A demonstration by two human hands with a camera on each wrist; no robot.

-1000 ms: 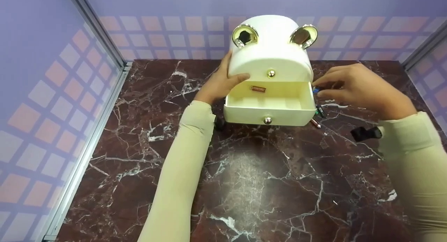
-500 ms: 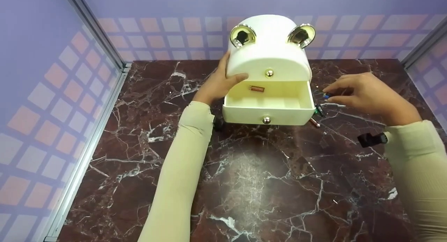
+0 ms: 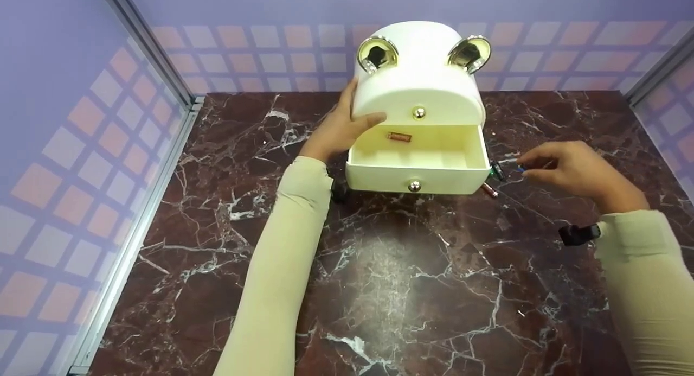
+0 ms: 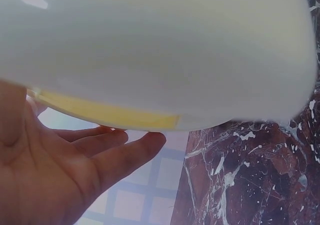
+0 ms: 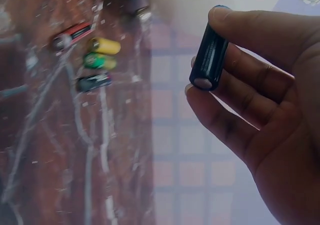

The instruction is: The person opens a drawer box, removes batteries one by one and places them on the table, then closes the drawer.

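Note:
A white mini drawer cabinet [image 3: 425, 91] with two shiny gold ears stands against the back wall. Its lower drawer [image 3: 374, 180] is pulled out, and a red-brown battery [image 3: 399, 137] lies inside. My left hand [image 3: 337, 129] grips the cabinet's left side, thumb over the front edge; in the left wrist view its fingers spread along the white shell. To the right of the cabinet, my right hand [image 3: 577, 170] pinches a dark blue battery [image 5: 206, 60] between thumb and fingers, raised off the table in the right wrist view.
Beside the drawer's right edge, several batteries lie on the dark marbled table [image 3: 379, 289]: a red-and-black one [image 5: 74, 35], a yellow one [image 5: 106, 46], a green one [image 5: 100, 61] and a black one [image 5: 94, 82]. Tiled-pattern walls [image 3: 271, 56] enclose the back and sides.
My right hand, pinching the blue battery, has moved away from the cabinet's right side, rightward and toward me. The left hand has kept its grip on the cabinet.

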